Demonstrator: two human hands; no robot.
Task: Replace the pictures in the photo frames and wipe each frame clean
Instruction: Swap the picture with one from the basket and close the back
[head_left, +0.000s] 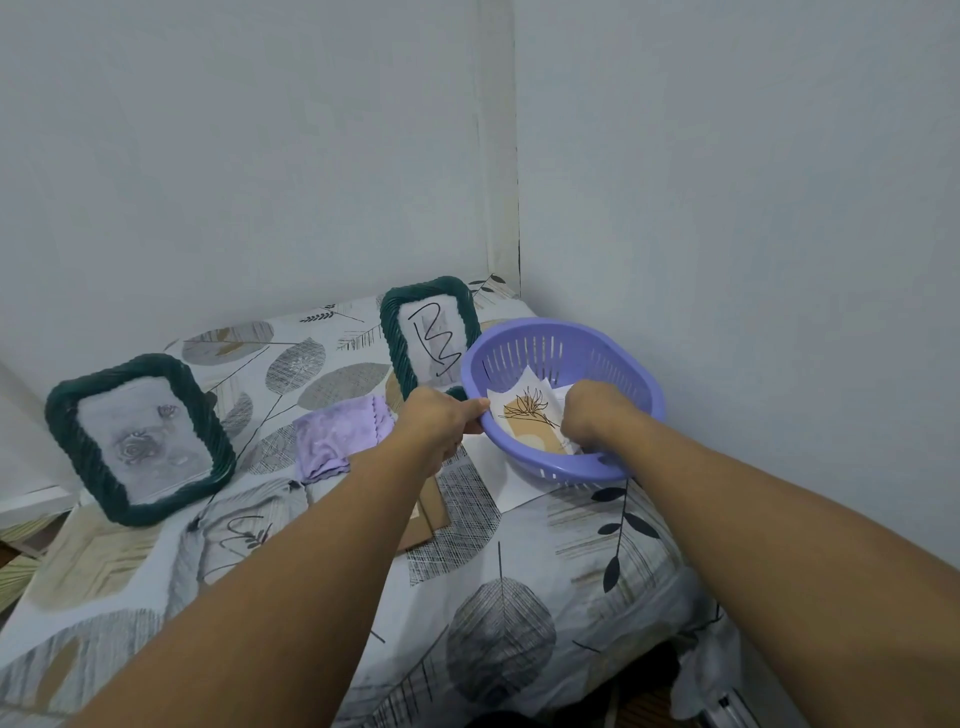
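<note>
Our left hand (441, 415) grips the purple basket (613, 358) rim, our right hand (597, 415) reaches inside onto the leaf picture (530, 415), its fingers' hold unclear.

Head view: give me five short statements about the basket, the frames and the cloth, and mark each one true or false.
1. The left hand grips the rim of the purple basket. True.
2. The basket is empty. False: printed pictures lie in it, the top one a flower drawing.
3. The right hand reaches into the basket. True.
4. The two green frames lie flat, face down. False: both stand propped, pictures facing the camera.
5. The lilac cloth is draped over a frame. False: it lies on the leaf-print sheet between the frames.
</note>
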